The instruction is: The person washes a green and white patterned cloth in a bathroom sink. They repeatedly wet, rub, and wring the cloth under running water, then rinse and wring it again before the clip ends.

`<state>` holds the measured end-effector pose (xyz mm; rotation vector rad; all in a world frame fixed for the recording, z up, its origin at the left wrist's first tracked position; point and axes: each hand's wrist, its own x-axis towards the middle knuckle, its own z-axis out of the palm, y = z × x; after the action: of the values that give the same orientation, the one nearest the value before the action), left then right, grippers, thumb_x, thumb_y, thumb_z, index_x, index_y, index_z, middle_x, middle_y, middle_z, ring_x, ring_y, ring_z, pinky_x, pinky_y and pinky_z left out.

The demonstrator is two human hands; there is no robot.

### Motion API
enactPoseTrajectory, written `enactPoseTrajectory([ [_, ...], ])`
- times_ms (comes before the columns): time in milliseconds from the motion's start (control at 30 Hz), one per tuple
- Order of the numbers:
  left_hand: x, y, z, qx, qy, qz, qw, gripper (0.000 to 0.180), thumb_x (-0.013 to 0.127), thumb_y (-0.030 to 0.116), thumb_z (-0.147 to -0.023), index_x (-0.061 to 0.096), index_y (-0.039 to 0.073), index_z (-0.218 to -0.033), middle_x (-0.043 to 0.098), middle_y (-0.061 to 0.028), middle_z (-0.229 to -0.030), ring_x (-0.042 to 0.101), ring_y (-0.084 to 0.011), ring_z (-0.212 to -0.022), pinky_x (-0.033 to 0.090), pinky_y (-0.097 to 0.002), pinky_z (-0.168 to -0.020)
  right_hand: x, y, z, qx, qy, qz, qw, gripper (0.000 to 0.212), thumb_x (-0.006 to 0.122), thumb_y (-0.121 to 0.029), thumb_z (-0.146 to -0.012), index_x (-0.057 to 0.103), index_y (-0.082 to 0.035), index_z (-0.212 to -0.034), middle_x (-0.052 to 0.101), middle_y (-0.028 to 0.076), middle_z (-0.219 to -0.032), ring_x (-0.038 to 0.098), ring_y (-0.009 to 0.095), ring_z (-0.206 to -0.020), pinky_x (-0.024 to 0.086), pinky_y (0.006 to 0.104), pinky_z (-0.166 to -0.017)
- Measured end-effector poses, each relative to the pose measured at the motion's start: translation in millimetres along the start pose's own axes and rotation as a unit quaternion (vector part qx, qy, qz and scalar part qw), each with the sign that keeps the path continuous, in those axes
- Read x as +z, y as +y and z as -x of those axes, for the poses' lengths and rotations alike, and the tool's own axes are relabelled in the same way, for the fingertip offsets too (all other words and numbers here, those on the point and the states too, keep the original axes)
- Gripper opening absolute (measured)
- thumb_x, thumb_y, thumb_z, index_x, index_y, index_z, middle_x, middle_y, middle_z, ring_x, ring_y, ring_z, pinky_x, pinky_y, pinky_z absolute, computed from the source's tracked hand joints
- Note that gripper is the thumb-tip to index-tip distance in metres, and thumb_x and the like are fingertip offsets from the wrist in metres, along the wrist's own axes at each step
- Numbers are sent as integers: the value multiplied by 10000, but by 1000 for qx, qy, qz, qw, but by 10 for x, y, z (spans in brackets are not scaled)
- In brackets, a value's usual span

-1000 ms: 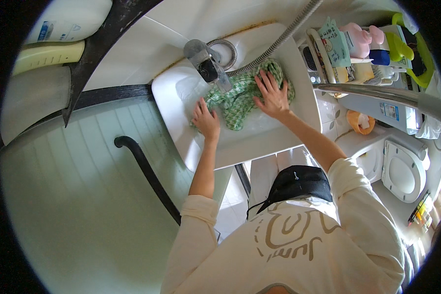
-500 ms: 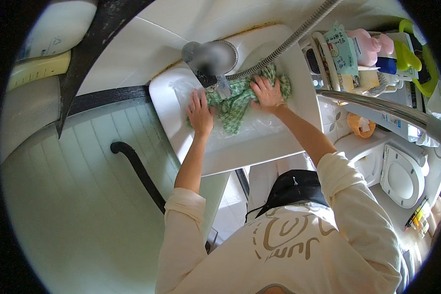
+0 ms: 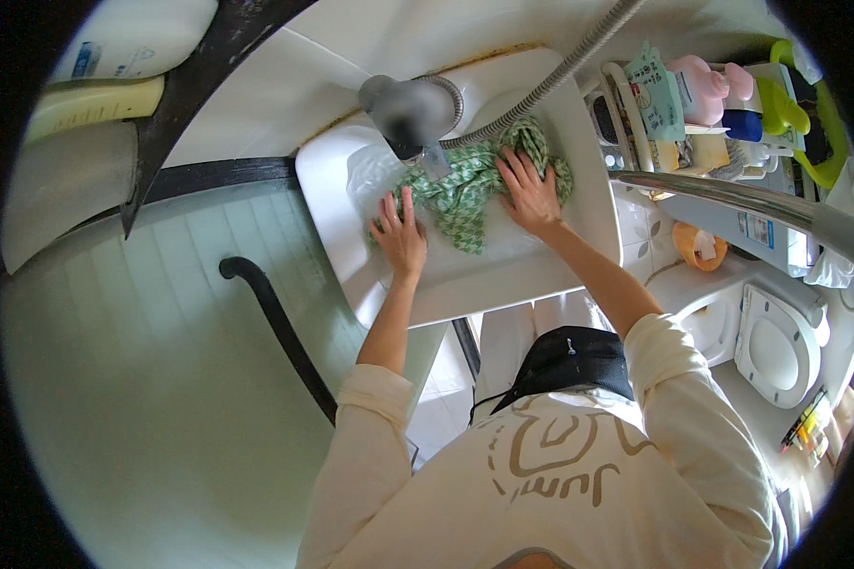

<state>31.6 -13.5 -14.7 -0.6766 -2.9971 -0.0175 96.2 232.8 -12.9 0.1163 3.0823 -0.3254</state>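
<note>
A wet green-and-white patterned cloth (image 3: 463,207) lies bunched up in the white sink (image 3: 593,223), in shallow water. My left hand (image 3: 403,240) rests at the cloth's left end with its fingers spread, holding nothing. On the right end of the cloth, my right hand (image 3: 531,197) presses down flat, fingers apart. Above the cloth's left part juts a metal faucet (image 3: 433,159), which hides a little of it. The cloth under both palms is out of sight.
A ribbed metal hose (image 3: 550,90) crosses above the sink's back right. To the right, a metal bar (image 3: 721,201) runs below a rack of bottles, among them a pink bottle (image 3: 700,87). A glass panel with a black handle (image 3: 280,327) stands left; a toilet (image 3: 769,346) is lower right.
My left hand has slid a little right and nearer, its fingers more spread. My right hand has shifted slightly right and nearer on the cloth. The whole view has turned slightly.
</note>
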Motion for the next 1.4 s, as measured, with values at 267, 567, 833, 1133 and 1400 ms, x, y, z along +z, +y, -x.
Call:
enactPoseTrajectory([
  [267,132,386,200,-7,-51,-20,998,708,544,219,-784,208,170,-1405,146,-152,-1449,115,-326,-1344,77,-644,-985,76,-94,216,-56,-43,15,997,780,594,-358,-749,209,-123,-1385,150,99,-1450,177,280,-1317,250,625,-928],
  [567,111,156,-136,-59,12,17,998,686,578,182,-764,264,215,-1373,301,-104,-1382,283,-271,-1274,218,-550,-986,18,-107,-7,-39,-54,-2,998,573,589,-318,-753,375,-115,-1244,305,84,-1332,277,251,-1243,269,587,-939],
  [833,9,-111,-150,-142,106,279,944,565,612,50,-660,476,84,-1207,553,-130,-1091,504,-318,-1022,379,-434,-851,-405,81,-72,117,-29,-121,985,552,623,-261,-720,386,-97,-1191,400,106,-1200,398,269,-1122,375,527,-869],
  [1133,-56,-23,383,-292,85,359,882,350,578,81,-692,565,-33,-1023,594,-187,-955,552,-339,-903,435,-384,-799,-863,265,218,137,-249,-137,949,400,569,-127,-735,437,-71,-1109,544,144,-1037,546,315,-971,461,469,-777],
  [1400,-33,-20,409,-209,99,420,877,397,573,36,-695,529,-31,-1084,561,-197,-1027,526,-345,-956,405,-394,-859,-770,-21,290,98,-114,20,988,654,639,-189,-693,348,-155,-1279,362,119,-1304,343,303,-1219,328,614,-868],
])
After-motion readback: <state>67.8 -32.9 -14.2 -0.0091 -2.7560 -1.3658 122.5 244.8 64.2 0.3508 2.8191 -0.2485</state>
